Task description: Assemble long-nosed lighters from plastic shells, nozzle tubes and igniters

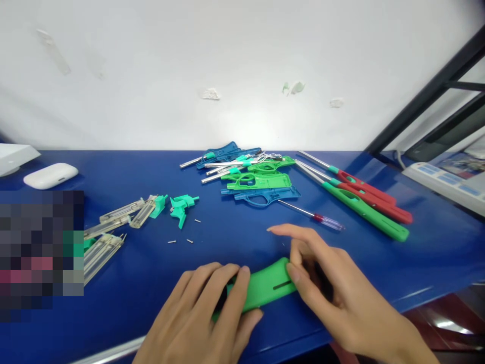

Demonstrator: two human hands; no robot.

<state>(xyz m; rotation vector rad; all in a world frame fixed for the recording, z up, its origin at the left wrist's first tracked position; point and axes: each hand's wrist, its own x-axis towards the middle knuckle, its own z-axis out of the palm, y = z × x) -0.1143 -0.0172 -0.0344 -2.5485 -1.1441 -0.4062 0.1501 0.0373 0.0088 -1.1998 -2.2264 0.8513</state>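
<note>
A green long-neck lighter (268,284) lies near the table's front edge, its dark slot facing up. My left hand (202,313) is wrapped over its middle, with the fingers hiding the trigger opening. At the handle's rounded end, my right hand (333,285) pinches with thumb and curled fingers, the index finger stretched out to the left. A metal tube (113,351) shows below my left wrist, in line with the lighter. Beyond the hands lie three small screws (190,241) and a screwdriver (324,220) with a clear purple-red handle.
Blue and green casing halves (261,180) with metal tubes are piled at the back. Two red lighters (367,187) and a green one (366,210) lie right. Clear fuel tanks (102,255) and teal triggers (182,206) sit left, near a white case (51,176) and a pixelated area.
</note>
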